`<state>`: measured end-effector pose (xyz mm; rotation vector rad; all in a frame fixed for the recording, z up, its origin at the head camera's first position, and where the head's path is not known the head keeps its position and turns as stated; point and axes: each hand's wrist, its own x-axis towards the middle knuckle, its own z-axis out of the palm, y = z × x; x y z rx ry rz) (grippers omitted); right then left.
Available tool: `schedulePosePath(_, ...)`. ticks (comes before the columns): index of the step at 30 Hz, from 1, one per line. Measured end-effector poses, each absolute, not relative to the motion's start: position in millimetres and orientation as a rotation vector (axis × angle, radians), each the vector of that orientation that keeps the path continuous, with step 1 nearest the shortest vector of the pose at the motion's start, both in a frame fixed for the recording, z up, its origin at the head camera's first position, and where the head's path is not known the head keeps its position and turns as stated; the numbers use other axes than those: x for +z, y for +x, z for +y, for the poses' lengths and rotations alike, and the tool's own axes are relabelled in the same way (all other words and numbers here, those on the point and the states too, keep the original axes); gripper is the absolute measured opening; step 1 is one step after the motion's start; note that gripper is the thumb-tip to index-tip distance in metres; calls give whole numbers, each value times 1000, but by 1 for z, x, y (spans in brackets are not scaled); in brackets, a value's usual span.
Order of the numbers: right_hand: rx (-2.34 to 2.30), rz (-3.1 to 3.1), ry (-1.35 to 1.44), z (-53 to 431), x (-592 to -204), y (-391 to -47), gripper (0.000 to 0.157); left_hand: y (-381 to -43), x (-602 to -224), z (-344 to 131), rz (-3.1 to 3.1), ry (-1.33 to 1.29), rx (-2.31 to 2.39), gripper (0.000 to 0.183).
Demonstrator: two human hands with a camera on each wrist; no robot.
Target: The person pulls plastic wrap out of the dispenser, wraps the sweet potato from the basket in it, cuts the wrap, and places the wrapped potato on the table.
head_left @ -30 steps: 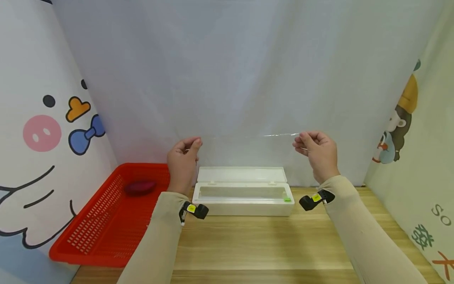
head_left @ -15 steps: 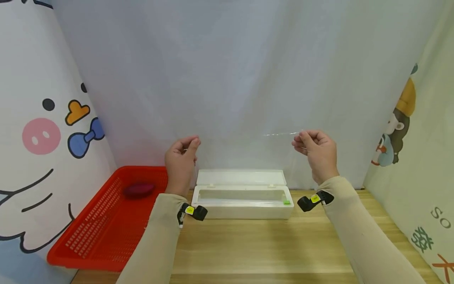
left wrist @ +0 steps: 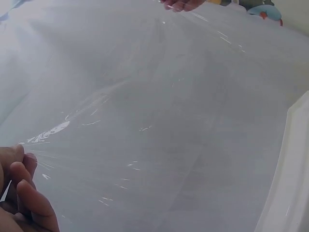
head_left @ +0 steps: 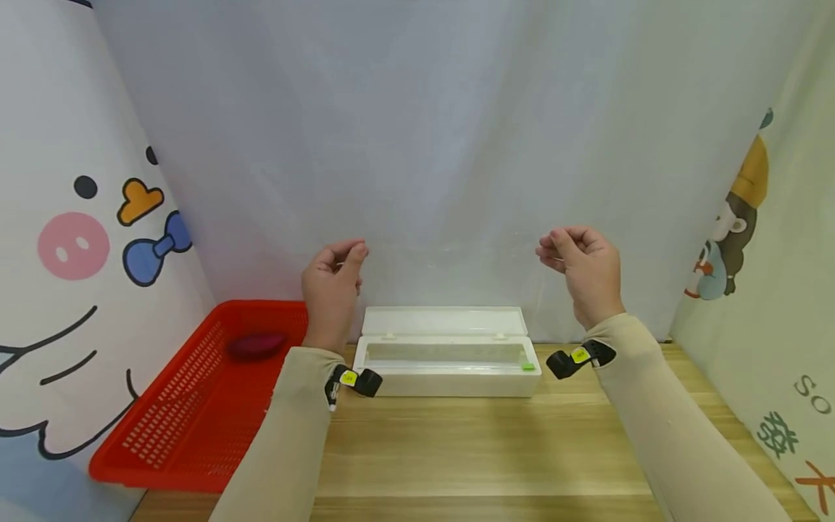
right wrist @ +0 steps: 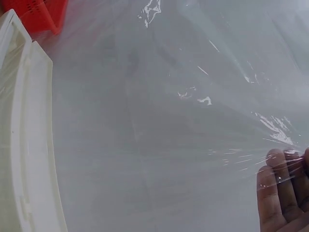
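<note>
A sheet of clear cling film (left wrist: 159,121) is stretched between my two raised hands, creased near the fingers. My left hand (head_left: 331,293) pinches one corner between thumb and fingertips. At the opposite corner my right hand (head_left: 587,275) pinches the film the same way; in the right wrist view some fingers (right wrist: 269,198) show behind the film. Below and between the hands stands a long white film dispenser box (head_left: 450,385) with its lid (head_left: 443,320) raised at the back. A green slider (head_left: 528,367) sits at the box's right end. In the head view the film barely shows.
A red plastic basket (head_left: 163,479) stands on the left of the wooden table (head_left: 443,457), with a dark purple, elongated object (head_left: 256,346) inside. A pale curtain (head_left: 443,130) hangs behind the box, and printed cloths with cartoon figures flank both sides.
Both hands have risen slightly, still pinching the film. The bright glint along its edge by the right hand has faded. Box and basket stay put.
</note>
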<state>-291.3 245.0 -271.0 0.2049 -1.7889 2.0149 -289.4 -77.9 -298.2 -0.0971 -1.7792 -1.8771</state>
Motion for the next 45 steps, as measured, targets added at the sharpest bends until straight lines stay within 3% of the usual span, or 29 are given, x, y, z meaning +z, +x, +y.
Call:
schedulePosePath(9,2009,-1801,219,248,-274,-293,34,-267,-282,-74,-1781,-119,-1869,18)
schedulePosePath(23,2048,-1794,198,245,-285,-281,44,-257,-291,-81,-1838,-138,-1819,21)
schedulePosePath(36,2113,-1879,314,236,-309,-225,29,-222,-315,-97,-1852,-156,-1856,27)
schedulePosePath(45,2234,-2072,346,227,-357,-179,26,-207,-355,-119,-1901,-228,-1814,24)
